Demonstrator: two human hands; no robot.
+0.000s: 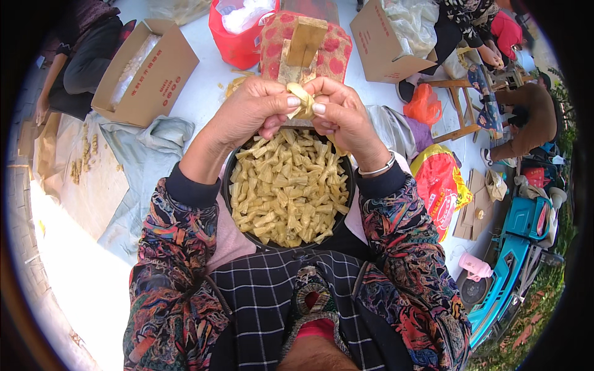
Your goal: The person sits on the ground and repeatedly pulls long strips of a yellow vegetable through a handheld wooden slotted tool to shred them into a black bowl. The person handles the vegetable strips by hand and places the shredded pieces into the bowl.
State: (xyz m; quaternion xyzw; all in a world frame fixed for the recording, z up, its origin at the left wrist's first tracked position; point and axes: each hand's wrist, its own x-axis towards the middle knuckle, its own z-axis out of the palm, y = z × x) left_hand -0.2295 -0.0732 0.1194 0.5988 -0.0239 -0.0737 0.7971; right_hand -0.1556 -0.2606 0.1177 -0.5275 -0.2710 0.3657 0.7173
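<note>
A pale yellow strip, which looks like tofu skin, is bent into a loop or knot between my two hands. My left hand pinches one side of it between thumb and forefinger. The other side is gripped the same way by my right hand, which has a metal bangle at its wrist. Below both hands, a round dark basin sits at my lap, filled with many tied tofu-skin knots. Just beyond my fingers stands a wooden stand with an upright block.
A red-dotted cloth lies under the stand. Cardboard boxes, a red bag and a red-yellow bag stand around. Other people sit at both sides. A wooden stool frame and a turquoise vehicle are at right.
</note>
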